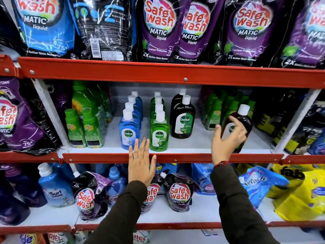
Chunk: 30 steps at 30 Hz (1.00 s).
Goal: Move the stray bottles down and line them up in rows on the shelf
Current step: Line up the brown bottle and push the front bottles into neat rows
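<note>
Rows are already taking shape on the middle shelf [193, 147]: I am looking at a blue row [131, 118] of bottles running front to back, a green row [159, 120] just beside it, and a brown row [182, 115] that looks only two deep. My right hand [226, 141] is reaching around a stray brown bottle [241, 125], which is tilting to the right near the shelf's front edge, well apart from the brown row. The fingers [235, 122] are spreading loosely across its label and the thumb is lying to its left; blur is hiding whether the grip is closed, so I cannot tell if the bottle is truly in hand or only being steadied. My left hand [140, 164] is lying flat and open against the red rail [105, 158], fingertips reaching up in front of the blue and green front bottles, holding nothing. By my reading, most of the job is done: what is left is standing this stray upright and sliding it in front of the brown pair. Whether more strays are waiting out of view, I cannot say.
</note>
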Available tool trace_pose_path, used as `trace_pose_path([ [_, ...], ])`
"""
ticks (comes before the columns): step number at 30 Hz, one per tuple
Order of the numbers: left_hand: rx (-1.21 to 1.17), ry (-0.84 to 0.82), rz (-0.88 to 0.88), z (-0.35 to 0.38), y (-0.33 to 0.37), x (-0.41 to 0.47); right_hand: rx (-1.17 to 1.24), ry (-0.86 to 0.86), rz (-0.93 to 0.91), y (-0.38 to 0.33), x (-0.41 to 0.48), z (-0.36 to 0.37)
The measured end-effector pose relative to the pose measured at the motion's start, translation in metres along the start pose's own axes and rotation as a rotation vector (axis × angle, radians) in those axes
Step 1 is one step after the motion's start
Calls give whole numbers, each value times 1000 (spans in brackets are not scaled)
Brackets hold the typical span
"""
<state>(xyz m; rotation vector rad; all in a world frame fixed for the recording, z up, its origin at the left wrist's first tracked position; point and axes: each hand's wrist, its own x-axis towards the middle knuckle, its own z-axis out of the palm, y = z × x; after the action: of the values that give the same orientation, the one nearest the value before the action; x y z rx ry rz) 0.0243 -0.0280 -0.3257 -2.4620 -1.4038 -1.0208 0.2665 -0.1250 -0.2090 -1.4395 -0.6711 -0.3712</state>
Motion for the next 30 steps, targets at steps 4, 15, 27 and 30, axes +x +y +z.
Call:
trace_pose_path([
  [4, 4, 5, -13, 1, 2, 1, -114, 90, 235, 21, 33, -18],
  [15, -16, 10, -20, 1, 0, -4, 44, -185, 479, 63, 62, -38],
  [27, -15, 6, -11, 3, 1, 1, 263, -611, 298, 27, 42, -16],
  [30, -22, 4, -5, 2, 2, 0, 319, -738, 322, 15, 33, -3],
])
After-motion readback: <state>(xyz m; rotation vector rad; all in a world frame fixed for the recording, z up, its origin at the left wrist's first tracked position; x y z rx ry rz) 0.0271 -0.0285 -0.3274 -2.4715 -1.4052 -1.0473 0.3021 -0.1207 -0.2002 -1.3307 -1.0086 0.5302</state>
